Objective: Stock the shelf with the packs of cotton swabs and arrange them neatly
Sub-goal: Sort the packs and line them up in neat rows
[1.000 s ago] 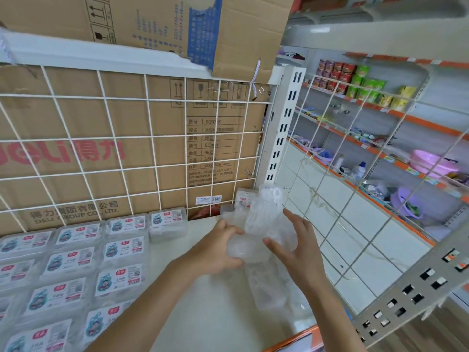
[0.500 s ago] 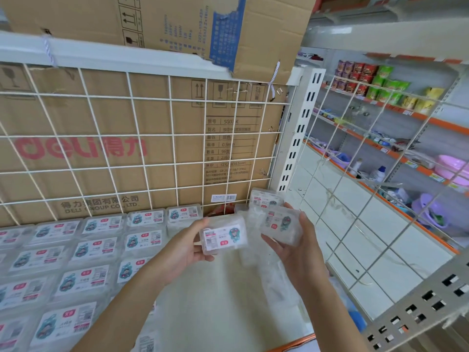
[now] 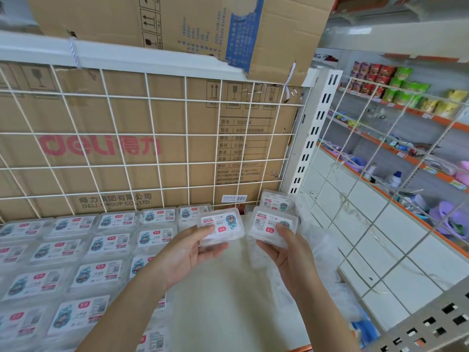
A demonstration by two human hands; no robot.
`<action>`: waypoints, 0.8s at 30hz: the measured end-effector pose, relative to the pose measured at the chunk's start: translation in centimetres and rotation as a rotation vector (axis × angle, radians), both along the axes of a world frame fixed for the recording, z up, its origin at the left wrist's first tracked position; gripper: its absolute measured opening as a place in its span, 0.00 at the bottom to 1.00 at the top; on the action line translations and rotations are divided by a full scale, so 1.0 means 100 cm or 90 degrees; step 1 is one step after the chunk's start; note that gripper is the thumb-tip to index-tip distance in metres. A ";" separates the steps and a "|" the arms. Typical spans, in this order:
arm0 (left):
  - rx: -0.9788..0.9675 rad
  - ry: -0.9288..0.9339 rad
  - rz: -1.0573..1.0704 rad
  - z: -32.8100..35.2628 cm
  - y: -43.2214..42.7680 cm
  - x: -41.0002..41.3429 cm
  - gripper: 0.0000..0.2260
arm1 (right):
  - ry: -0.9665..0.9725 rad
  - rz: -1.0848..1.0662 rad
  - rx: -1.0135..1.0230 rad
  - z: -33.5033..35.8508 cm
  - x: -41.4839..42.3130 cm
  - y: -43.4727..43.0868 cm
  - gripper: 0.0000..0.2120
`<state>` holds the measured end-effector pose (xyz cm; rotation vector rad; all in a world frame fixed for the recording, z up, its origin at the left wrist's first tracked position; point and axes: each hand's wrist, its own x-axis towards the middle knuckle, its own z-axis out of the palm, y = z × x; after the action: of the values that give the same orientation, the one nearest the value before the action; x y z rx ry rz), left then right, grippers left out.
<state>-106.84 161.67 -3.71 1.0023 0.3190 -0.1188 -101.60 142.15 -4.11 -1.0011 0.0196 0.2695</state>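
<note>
My left hand (image 3: pixel 189 251) holds one clear pack of cotton swabs (image 3: pixel 221 226) with a label on top, above the white shelf (image 3: pixel 228 301). A second pack (image 3: pixel 272 223) is gripped by my right hand (image 3: pixel 286 252), just to the right of the first. A third pack (image 3: pixel 278 200) lies behind it near the shelf's back corner. Several rows of the same packs (image 3: pixel 76 255) cover the left part of the shelf, labels up.
A white wire grid (image 3: pixel 152 135) backs the shelf, with cardboard boxes (image 3: pixel 127 153) behind it. A crumpled clear plastic bag (image 3: pixel 327 255) lies at the right. A slotted upright (image 3: pixel 312 138) and a side grid border the shelf; another aisle's shelves (image 3: pixel 406 138) lie beyond.
Both hands lifted out of the plastic bag, each now holding one pack. The packs have risen and moved apart, with their labels facing up.
</note>
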 end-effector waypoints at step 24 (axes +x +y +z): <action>0.169 -0.094 0.003 0.010 -0.018 -0.001 0.22 | -0.201 -0.023 -0.192 0.002 -0.009 0.056 0.14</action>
<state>-106.97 159.82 -2.70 1.2666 0.2045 0.0033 -102.50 147.78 -3.91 -1.3329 -0.2140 0.0736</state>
